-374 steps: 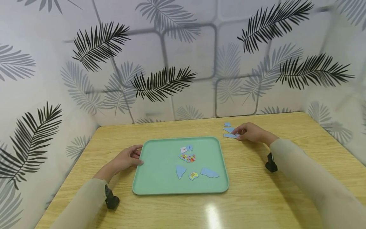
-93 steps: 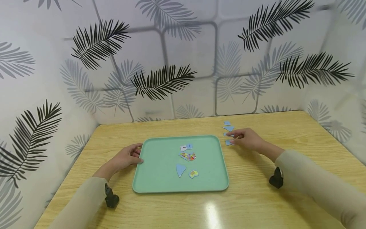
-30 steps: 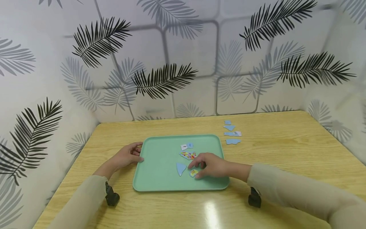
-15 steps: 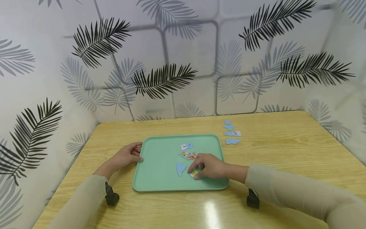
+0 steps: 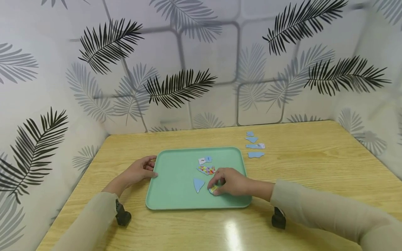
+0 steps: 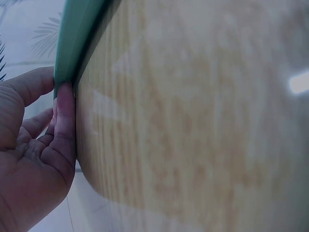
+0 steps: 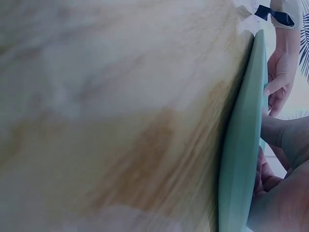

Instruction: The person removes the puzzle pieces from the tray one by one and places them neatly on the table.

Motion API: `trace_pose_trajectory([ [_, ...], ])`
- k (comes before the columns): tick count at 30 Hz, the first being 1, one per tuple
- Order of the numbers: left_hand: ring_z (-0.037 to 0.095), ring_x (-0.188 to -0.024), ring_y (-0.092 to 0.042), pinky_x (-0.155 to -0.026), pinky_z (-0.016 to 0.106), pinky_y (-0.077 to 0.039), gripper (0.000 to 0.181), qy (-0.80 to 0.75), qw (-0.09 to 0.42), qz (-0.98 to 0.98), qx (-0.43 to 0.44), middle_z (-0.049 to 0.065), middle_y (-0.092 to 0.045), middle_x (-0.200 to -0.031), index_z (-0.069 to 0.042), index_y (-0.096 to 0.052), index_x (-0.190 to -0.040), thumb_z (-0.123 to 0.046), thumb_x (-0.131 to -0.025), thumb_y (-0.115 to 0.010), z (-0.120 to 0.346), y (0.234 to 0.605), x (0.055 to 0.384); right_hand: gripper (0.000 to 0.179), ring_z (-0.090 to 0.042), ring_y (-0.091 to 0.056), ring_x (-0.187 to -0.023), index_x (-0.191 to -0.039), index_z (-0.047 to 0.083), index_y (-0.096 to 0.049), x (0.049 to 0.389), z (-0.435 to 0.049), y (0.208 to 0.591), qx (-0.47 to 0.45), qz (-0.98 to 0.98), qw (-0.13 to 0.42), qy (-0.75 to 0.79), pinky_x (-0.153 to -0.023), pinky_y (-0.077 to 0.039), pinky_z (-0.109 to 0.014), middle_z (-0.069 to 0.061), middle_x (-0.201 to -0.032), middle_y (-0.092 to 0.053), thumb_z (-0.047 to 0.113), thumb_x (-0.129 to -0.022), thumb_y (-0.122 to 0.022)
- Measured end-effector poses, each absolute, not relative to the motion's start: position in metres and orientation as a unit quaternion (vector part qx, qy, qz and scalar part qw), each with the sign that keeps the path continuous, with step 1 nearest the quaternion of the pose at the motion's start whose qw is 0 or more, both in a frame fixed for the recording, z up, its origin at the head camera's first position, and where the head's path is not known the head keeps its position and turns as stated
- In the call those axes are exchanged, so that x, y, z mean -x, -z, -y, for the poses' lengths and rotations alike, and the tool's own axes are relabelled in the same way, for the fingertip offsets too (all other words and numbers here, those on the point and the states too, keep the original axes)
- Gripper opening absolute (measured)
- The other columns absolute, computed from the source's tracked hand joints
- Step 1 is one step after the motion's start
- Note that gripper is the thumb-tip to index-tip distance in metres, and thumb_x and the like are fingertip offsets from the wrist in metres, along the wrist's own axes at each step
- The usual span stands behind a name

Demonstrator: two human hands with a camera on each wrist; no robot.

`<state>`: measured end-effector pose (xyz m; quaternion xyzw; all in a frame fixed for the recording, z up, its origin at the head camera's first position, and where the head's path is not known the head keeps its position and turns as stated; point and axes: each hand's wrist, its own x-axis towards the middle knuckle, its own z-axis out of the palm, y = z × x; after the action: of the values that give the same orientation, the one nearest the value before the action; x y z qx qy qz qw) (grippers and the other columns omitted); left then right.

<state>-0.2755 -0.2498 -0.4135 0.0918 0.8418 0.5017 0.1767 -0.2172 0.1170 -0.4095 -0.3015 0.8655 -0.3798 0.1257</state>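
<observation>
My left hand [image 5: 138, 172] grips the left rim of the green tray [image 5: 169, 205], its thumb at the rim and fingers along the outer side. The left wrist view shows the tray edge [image 6: 79, 38] between thumb and finger. Inside the tray, my right hand [image 5: 230, 182] pinches a small yellow-patterned puzzle piece [image 5: 214, 189] with blue edging, partly hidden by the fingers. Left of it lies a blue wedge-shaped piece [image 5: 198, 185]. Farther back are a multicoloured piece [image 5: 205, 170] and a white-and-blue piece [image 5: 205, 160].
On the wooden table [image 5: 298, 153], beyond the tray's back right corner, several blue pieces form a column; the nearest blue piece [image 5: 256, 154] is wavy-edged. A wall with leaf patterns [image 5: 207, 52] stands behind the table. Black wrist cameras [image 5: 123, 217] hang below both sleeves.
A blue piece went from the tray's right side to the table column. My right hand then came back into the tray and its fingers closed on the yellow-patterned piece. The left hand stayed put.
</observation>
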Motion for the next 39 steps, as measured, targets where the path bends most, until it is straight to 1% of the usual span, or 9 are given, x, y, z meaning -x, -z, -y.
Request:
trace_pose_trajectory([
  [7, 0.022, -0.095, -0.045, -0.073, 0.026, -0.046, 0.075, -0.501, 0.176, -0.843, -0.087, 0.014, -0.046, -0.111, 0.003, -0.030, -0.149, 0.002, -0.086, -0.070, 0.249, 0.414, 0.277, 0.018, -0.014, -0.049, -0.078, -0.095, 0.014, -0.077, 0.219, -0.119, 0.409, 0.311, -0.861, 0.126, 0.382, -0.071, -0.042, -0.026, 0.007, -0.090, -0.060, 0.008, -0.079, -0.080],
  [15, 0.024, -0.098, -0.044, -0.075, 0.027, -0.047, 0.076, -0.508, 0.177, -0.837, -0.095, 0.016, -0.046, -0.113, 0.003, -0.028, -0.150, 0.000, -0.086, -0.070, 0.252, 0.415, 0.277, 0.017, -0.016, -0.053, -0.082, -0.096, 0.013, -0.077, 0.219, -0.124, 0.405, 0.291, -0.861, 0.119, 0.401, -0.074, -0.044, -0.028, 0.006, -0.093, -0.064, 0.007, -0.080, -0.079],
  [19, 0.024, -0.098, -0.045, -0.075, 0.027, -0.047, 0.076, -0.503, 0.176, -0.841, -0.094, 0.015, -0.046, -0.113, 0.003, -0.028, -0.149, 0.000, -0.086, -0.071, 0.252, 0.415, 0.278, 0.016, -0.017, -0.053, -0.085, -0.097, 0.014, -0.076, 0.220, -0.131, 0.402, 0.273, -0.864, 0.116, 0.406, -0.074, -0.045, -0.030, 0.006, -0.095, -0.064, 0.009, -0.082, -0.078],
  [27, 0.024, -0.097, -0.044, -0.075, 0.027, -0.048, 0.076, -0.505, 0.177, -0.840, -0.091, 0.015, -0.046, -0.114, 0.003, -0.028, -0.149, 0.001, -0.086, -0.070, 0.251, 0.414, 0.277, 0.018, -0.019, -0.050, -0.083, -0.099, 0.012, -0.076, 0.225, -0.153, 0.396, 0.234, -0.873, 0.079, 0.421, -0.066, -0.044, -0.029, 0.004, -0.097, -0.066, 0.012, -0.081, -0.079],
  [32, 0.023, -0.097, -0.044, -0.075, 0.027, -0.048, 0.076, -0.507, 0.177, -0.839, -0.091, 0.015, -0.046, -0.114, 0.003, -0.028, -0.150, 0.001, -0.086, -0.070, 0.251, 0.414, 0.277, 0.021, -0.018, -0.051, -0.081, -0.101, 0.010, -0.076, 0.229, -0.167, 0.395, 0.213, -0.879, 0.060, 0.422, -0.065, -0.044, -0.029, 0.004, -0.095, -0.068, 0.012, -0.081, -0.080],
  [39, 0.024, -0.097, -0.045, -0.075, 0.028, -0.048, 0.077, -0.508, 0.179, -0.838, -0.091, 0.016, -0.047, -0.115, 0.003, -0.028, -0.150, 0.000, -0.086, -0.070, 0.251, 0.414, 0.277, 0.024, -0.018, -0.051, -0.078, -0.106, 0.007, -0.074, 0.234, -0.188, 0.396, 0.178, -0.886, 0.045, 0.426, -0.060, -0.043, -0.028, -0.001, -0.093, -0.065, 0.014, -0.083, -0.078],
])
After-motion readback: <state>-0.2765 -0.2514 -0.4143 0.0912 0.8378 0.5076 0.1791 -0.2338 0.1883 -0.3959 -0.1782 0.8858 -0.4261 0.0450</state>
